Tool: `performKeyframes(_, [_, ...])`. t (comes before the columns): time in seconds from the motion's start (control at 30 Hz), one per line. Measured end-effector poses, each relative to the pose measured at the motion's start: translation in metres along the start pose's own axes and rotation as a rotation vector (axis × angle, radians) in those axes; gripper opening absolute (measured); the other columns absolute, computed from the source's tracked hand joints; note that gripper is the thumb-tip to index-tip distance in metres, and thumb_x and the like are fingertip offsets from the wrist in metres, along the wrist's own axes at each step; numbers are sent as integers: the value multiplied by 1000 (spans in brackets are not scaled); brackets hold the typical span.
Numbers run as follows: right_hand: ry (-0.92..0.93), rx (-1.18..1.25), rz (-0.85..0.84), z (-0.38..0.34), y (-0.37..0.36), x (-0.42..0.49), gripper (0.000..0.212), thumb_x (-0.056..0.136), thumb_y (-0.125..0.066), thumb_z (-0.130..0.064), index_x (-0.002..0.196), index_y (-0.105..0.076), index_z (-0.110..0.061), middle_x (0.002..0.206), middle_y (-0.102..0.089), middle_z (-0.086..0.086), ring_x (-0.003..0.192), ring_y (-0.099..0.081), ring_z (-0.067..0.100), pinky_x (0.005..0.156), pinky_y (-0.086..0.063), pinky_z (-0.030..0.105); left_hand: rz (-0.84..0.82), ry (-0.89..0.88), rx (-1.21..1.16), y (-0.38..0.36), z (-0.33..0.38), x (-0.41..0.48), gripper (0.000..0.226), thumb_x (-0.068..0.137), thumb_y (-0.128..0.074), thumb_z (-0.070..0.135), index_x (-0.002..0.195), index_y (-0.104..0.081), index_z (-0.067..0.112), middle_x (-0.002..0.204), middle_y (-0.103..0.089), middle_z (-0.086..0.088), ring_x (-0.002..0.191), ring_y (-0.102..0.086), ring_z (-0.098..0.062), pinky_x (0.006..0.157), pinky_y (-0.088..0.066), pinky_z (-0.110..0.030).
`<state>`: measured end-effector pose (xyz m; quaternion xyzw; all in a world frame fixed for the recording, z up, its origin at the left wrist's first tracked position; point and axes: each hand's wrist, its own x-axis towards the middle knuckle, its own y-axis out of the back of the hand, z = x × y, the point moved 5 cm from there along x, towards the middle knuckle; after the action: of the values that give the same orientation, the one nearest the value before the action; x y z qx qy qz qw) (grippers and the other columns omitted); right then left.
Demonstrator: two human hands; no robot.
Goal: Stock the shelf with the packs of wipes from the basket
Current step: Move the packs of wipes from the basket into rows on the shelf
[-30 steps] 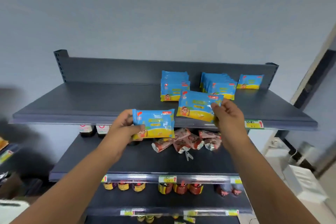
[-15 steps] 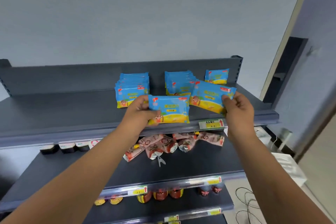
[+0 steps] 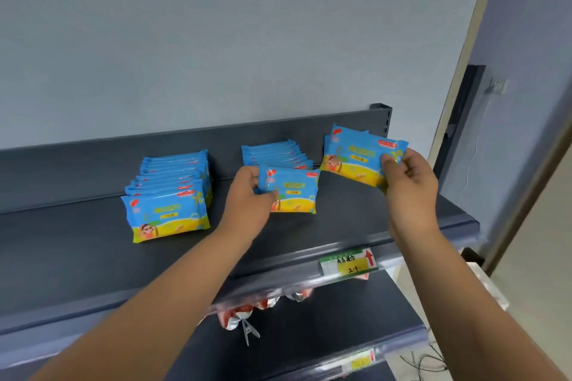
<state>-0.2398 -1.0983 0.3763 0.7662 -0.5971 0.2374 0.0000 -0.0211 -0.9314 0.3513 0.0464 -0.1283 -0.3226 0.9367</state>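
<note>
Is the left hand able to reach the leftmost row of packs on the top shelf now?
Probably yes: the leftmost row stands near the left hand, with only bare shelf between them. But that hand grips a pack, so it is not free.

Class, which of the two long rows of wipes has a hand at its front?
The right row: the left hand holds a pack there; the left row stands untouched.

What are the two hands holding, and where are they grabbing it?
The left hand pinches one flat blue-and-yellow plastic pack of wipes by its left end. The right hand grips a second blue-and-yellow pack by its right end.
</note>
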Motion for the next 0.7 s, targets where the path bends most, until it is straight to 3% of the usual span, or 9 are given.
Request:
performKeyframes(0.1, [-12, -11, -57, 13, -10, 13, 9, 102, -61, -12, 100, -68, -16, 87, -63, 8, 89, -65, 24, 93, -56, 54, 100, -50, 156, 1, -6, 12, 36, 86, -76, 8, 104, -55, 31, 105, -70, 14, 98, -68, -6, 86, -61, -43])
performKeyframes(0.17, [-13, -20, -115, 18, -17, 20, 9, 101, -62, -12, 97, -68, -17, 81, -62, 6, 88, -64, 23, 91, -57, 51, 154, -67, 280, 1, -6, 15, 32, 85, -78, 17, 102, -54, 30, 98, -68, 15, 92, -68, -7, 81, -60, -44])
performKeyframes(0.27, [-19, -1, -212, 24, -26, 30, 13, 99, -65, -18, 104, -66, -6, 85, -58, 13, 86, -59, 24, 84, -56, 48, 207, -82, 410, 0, -8, 15, 29, 86, -76, 24, 101, -52, 27, 94, -67, 11, 86, -67, -14, 76, -58, -47])
performKeyframes(0.37, [-38, 3, -330, 28, -36, 35, 34, 94, -73, -31, 106, -64, -1, 86, -59, 15, 85, -59, 24, 80, -53, 42, 241, -33, 478, -2, -11, 13, 29, 88, -75, 29, 104, -51, 23, 98, -66, 6, 88, -66, -18, 76, -57, -46])
performKeyframes(0.47, [-54, -6, -442, 30, -45, 34, 25, 95, -72, -26, 105, -68, -4, 90, -63, 28, 89, -65, 26, 85, -55, 42, 250, 58, 511, -3, -14, 14, 31, 91, -72, 35, 107, -51, 18, 97, -63, 4, 88, -63, -20, 78, -55, -44])
performKeyframes(0.57, [-44, -57, -546, 33, -56, 30, 10, 97, -68, -12, 106, -71, -9, 96, -77, 11, 92, -72, 22, 87, -57, 35, 247, 112, 477, -2, -19, 13, 32, 91, -73, 35, 106, -52, 16, 93, -60, 8, 88, -61, -17, 76, -52, -39])
performKeyframes(0.63, [-49, -79, -592, 37, -66, 25, 18, 99, -62, -1, 112, -70, -10, 103, -80, 4, 100, -75, 20, 88, -59, 30, 243, 139, 445, 1, -22, 13, 31, 88, -77, 29, 106, -54, 16, 95, -60, 7, 92, -62, -16, 76, -50, -36])
performKeyframes(0.7, [-61, -133, -610, 44, -75, 21, 20, 99, -62, -1, 113, -69, -11, 105, -80, 0, 101, -75, 16, 85, -59, 27, 214, 163, 415, 4, -26, 12, 36, 82, -82, 22, 107, -55, 17, 99, -62, 5, 97, -62, -16, 81, -51, -35])
